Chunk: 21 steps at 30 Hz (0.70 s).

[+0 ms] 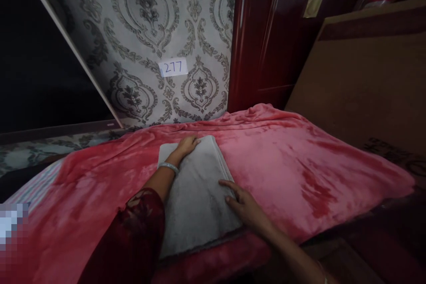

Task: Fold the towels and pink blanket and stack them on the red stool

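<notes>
A folded grey cloth (199,191), perhaps a towel, lies in a neat layered stack on the pink blanket (266,151). My left hand (186,146) rests palm down across its far end, fingers laid out over the top. A bracelet circles that wrist. At the cloth's right edge, my right hand (244,204) touches the surface with index finger and thumb spread apart. Its other fingers are mostly hidden behind the hand, so whether they reach under the edge is unclear.
Patterned wallpaper (146,22) bears a paper label (173,67) reading 277. A dark screen (49,62) stands at the left. A dark red door (262,31) is behind, and a large cardboard box (366,80) leans at the right. Striped fabric (38,184) shows at the left edge.
</notes>
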Each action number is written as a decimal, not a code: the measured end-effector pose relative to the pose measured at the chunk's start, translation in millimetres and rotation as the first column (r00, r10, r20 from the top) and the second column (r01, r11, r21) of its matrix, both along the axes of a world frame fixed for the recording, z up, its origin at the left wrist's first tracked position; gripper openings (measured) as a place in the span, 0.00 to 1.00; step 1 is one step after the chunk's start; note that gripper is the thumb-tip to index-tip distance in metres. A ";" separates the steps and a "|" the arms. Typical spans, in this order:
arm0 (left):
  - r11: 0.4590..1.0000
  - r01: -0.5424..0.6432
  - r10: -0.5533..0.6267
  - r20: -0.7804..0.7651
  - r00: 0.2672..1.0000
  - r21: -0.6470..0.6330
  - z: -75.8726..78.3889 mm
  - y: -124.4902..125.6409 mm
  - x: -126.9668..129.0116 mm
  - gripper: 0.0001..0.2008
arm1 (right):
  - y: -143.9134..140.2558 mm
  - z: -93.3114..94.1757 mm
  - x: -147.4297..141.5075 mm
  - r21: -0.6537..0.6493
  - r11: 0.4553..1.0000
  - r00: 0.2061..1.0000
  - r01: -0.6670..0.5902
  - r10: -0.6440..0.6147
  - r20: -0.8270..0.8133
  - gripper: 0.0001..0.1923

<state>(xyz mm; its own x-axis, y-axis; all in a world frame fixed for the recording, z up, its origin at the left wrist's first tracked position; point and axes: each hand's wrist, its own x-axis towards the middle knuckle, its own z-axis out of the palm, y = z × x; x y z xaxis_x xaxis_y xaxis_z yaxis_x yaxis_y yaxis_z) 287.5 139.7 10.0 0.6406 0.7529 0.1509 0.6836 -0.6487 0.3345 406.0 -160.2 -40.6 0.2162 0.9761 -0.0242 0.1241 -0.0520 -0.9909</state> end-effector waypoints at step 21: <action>0.817 -0.161 0.473 0.483 0.736 -0.554 -37.1 -160.9 -191.7 0.42 | 23.8 20.3 8.9 0.001 0.980 0.796 0.201 -0.164 0.583 0.11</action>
<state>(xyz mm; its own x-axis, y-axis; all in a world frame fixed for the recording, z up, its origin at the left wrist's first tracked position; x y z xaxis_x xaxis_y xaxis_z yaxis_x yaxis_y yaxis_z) 95.7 -21.3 -27.2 0.2510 0.9680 -0.0049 0.3883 -0.0961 0.9165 414.9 -136.4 -20.3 0.3821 0.9178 0.1075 0.6544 -0.1866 -0.7327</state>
